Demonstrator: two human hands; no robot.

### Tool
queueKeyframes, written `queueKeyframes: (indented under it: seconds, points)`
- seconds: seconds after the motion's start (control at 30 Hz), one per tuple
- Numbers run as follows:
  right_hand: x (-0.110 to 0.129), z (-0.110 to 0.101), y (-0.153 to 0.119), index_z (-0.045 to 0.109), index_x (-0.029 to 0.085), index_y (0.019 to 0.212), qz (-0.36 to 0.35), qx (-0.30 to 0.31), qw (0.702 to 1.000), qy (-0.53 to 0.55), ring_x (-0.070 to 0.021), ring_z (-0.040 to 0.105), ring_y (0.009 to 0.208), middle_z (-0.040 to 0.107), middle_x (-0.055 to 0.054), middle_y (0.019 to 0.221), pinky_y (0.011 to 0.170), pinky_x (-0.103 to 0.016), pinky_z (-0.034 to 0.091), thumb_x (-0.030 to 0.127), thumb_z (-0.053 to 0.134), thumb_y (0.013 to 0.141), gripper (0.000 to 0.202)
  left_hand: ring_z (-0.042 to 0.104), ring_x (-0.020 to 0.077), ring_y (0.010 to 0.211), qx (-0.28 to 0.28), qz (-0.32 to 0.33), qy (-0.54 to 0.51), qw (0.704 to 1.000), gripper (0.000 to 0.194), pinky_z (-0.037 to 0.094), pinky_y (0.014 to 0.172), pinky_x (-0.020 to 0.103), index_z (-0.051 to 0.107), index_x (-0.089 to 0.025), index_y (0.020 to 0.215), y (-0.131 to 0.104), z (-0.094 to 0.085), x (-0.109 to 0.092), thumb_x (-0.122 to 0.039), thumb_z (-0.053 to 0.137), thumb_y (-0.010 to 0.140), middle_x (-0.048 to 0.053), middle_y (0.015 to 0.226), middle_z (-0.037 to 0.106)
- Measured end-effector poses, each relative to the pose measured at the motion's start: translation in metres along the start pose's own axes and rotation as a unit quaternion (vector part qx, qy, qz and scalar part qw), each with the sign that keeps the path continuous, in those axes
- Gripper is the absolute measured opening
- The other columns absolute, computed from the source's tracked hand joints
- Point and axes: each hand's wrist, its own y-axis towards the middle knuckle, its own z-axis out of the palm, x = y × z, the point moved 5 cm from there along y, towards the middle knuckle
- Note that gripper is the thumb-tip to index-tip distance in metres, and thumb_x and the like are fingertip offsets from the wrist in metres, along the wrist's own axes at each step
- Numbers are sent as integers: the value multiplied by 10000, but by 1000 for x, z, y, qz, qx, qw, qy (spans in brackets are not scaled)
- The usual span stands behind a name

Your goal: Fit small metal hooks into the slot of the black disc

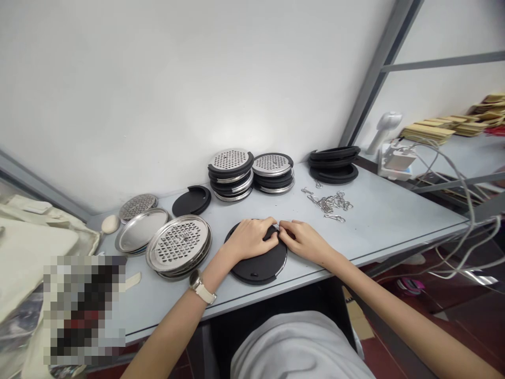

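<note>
black disc (252, 269) is lying flat on the table (384, 221) near the front edge, left hand (251, 237) resting across its top with fingers half curled, can't tell if it's actually gripping. right hand (303, 240) is meeting it at the disc's far right rim, fingers curled in and thumb and forefinger nearly closed, can't tell what, if anything, is pinched there. grater stack (179, 243) is sitting left of the disc, loose hooks (328, 203) are lying scattered beyond the right hand, and two taller stacks (232, 171) are standing behind by the wall (252, 73).
</note>
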Motion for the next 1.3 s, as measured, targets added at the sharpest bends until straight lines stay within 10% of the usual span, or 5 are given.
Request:
queueKeyframes:
  seconds: [1.3]
  points:
    - [3, -2, -1, 519, 190, 737, 6, 3, 1000, 0, -145, 532, 607, 586, -23, 651, 583, -229, 332, 228, 369, 909, 231, 620, 178, 646, 10, -15, 28, 999, 189, 385, 568, 251, 508, -211, 1010, 0, 2, 1, -317, 476, 858, -6, 716, 638]
